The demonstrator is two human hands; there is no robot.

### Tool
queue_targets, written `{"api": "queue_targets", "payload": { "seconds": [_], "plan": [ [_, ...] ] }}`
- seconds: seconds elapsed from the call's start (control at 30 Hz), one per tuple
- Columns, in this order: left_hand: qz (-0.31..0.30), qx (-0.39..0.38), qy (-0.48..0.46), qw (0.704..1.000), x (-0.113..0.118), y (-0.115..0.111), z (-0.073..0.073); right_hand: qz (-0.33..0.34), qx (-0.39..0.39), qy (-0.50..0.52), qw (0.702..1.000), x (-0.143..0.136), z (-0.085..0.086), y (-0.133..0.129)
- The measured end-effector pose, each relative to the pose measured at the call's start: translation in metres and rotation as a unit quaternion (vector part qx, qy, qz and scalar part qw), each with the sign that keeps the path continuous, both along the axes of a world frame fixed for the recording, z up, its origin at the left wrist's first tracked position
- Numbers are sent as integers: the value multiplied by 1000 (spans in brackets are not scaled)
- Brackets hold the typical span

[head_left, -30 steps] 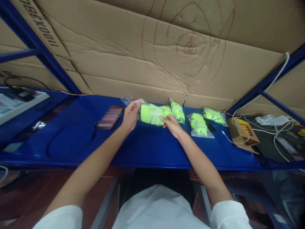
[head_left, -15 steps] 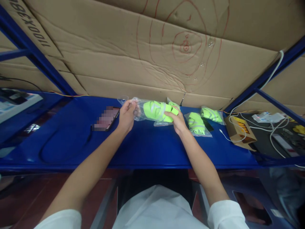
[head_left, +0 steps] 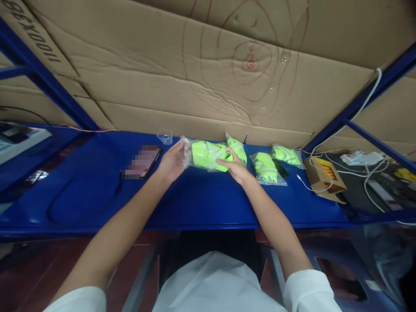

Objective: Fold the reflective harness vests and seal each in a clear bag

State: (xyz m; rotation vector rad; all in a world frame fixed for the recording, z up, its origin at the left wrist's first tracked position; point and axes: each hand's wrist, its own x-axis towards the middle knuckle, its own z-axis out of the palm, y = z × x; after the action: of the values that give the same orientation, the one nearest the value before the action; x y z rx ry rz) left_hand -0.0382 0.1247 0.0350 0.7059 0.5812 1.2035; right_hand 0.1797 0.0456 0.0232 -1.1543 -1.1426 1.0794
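Between my hands is a bundle of neon yellow-green reflective strap [head_left: 206,155] with silvery stripes, held above the blue table. A clear plastic bag [head_left: 186,151] is bunched around its left end; how far the bag reaches over the bundle is hard to see. My left hand [head_left: 172,164] grips the crumpled bag, its fingertips partly hidden behind the plastic. At the other end, my right hand [head_left: 237,168] pinches the strap bundle between thumb and fingers. Just behind the right hand lies a bagged reflective bundle [head_left: 239,149].
Two more bagged bundles [head_left: 265,168] [head_left: 286,154] lie to the right, beside a cardboard box [head_left: 325,180] and white cables. A phone [head_left: 143,162] and a small clear cup [head_left: 166,137] are on the left. Cardboard [head_left: 146,86] walls the blue table's [head_left: 201,203] back.
The bundle has shifted slightly left, closer to my left hand, and the plastic between them is more bunched. Both hands keep their hold. The clear cup now shows apart from the left hand.
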Motion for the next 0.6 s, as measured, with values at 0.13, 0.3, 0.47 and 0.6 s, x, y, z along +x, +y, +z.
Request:
{"api": "queue_targets", "payload": {
  "seconds": [0.13,0.3,0.47,0.6],
  "plan": [
    [50,-2,-12,999,-9,4,4,14,2,36,999,8,17,-8],
    [186,14,8,982,-20,18,-3,-42,84,-61,994,37,37,-13],
    [214,26,100,971,-16,29,-20,-273,133,-292,907,107,34,-1],
    [195,67,194,959,-9,32,-34,-394,75,-454,796,122,24,1]
  ]
}}
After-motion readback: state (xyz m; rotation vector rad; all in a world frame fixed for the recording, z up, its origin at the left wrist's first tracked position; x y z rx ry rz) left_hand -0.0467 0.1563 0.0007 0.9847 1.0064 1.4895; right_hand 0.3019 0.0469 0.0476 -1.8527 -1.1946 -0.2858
